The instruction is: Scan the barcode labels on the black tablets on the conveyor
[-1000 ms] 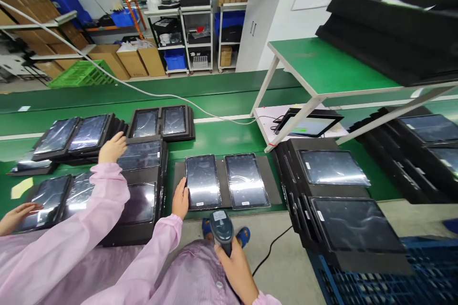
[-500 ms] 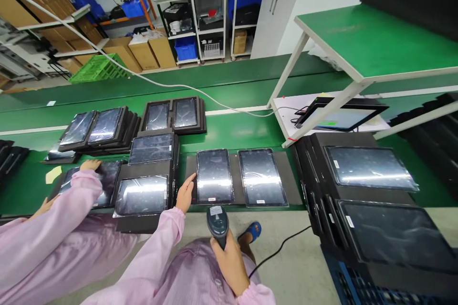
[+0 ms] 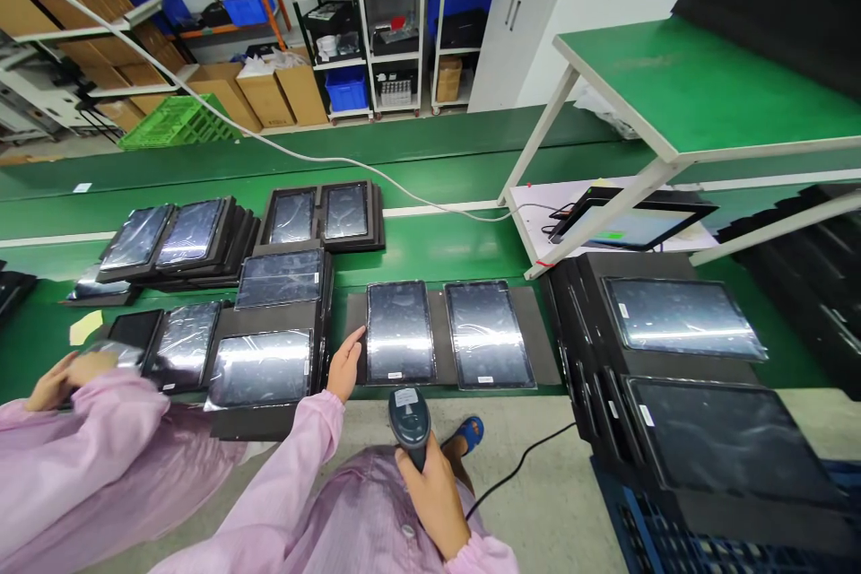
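Observation:
My right hand [image 3: 434,493] is closed round the grip of a dark handheld scanner [image 3: 408,420], its head pointing at the bench edge. My left hand [image 3: 345,363] rests with fingers stretched flat on the left edge of a black foam tray [image 3: 546,348] that holds two plastic-wrapped tablets [image 3: 399,331] [image 3: 488,333] side by side. The scanner hangs just below the left tablet. At the far left a co-worker's hands [image 3: 64,374] in pink sleeves hold a tablet over another tray [image 3: 183,341].
More trays of tablets [image 3: 277,312] are stacked left of mine and further back [image 3: 326,215]. Tall stacks of larger screens [image 3: 679,323] stand to the right on a blue crate [image 3: 665,529]. A raised green shelf [image 3: 679,90] hangs over a lit monitor [image 3: 629,220]. A white cable [image 3: 323,160] crosses the bench.
The view tilted down and steadied. My left hand slid slightly up the tray's edge; my right hand kept the scanner. The co-worker's arms drew back from the far trays to the near left one.

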Available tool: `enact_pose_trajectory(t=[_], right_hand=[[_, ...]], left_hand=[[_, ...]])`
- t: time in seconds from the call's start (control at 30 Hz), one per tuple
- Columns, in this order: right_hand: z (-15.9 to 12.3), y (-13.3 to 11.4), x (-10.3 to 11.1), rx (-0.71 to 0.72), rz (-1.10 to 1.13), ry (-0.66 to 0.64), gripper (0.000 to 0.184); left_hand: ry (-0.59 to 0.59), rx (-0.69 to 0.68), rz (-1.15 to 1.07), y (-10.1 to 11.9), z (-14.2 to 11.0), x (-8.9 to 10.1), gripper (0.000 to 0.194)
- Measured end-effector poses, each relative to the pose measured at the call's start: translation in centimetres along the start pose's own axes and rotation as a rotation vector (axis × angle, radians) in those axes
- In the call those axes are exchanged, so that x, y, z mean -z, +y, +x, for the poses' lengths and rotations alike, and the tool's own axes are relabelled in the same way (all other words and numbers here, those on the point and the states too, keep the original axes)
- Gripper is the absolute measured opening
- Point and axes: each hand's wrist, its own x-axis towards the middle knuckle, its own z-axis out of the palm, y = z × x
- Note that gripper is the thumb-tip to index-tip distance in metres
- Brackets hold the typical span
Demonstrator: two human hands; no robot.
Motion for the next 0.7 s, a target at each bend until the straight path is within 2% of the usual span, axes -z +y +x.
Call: enact_pose_trajectory(t=[0.1, 0.17, 0.27, 0.33, 0.4, 0.5, 0.7], right_hand=[[0.9, 0.5, 1.7, -0.017, 0.01, 0.06, 0.04], [2.4, 1.4, 4.2, -0.054, -0.01, 0.177, 0.042], [5.8, 2.9, 10.2, -0.108, -0.065, 0.428, 0.046], [8.4, 3.5, 14.5, -0.12, -0.104, 0.585, 0.048], [10.9, 3.8, 18.1, -0.127, -0.123, 0.686, 0.049], [14.0, 4.3, 21.4, -0.126, -0.088, 0.735, 0.045], [17.2, 4.8, 23.8, 0.005, 0.137, 0.604, 0.045]], left_hand=[[0.029, -0.005, 0.022, 0.2, 0.1, 0.1, 0.049], [0.069, -0.024, 0.031, 0.1, 0.0, 0.0, 0.05], [0.156, -0.049, 0.08, -1.1, -0.6, -0.1, 0.055], [0.223, 0.001, 0.142, -2.4, -1.0, 0.0, 0.061], [0.257, 0.096, 0.176, -3.5, -1.3, 0.2, 0.064], [0.234, 0.227, 0.175, -3.9, -1.3, 0.9, 0.069], [0.185, 0.378, 0.159, -2.2, 0.7, 1.7, 0.079]])
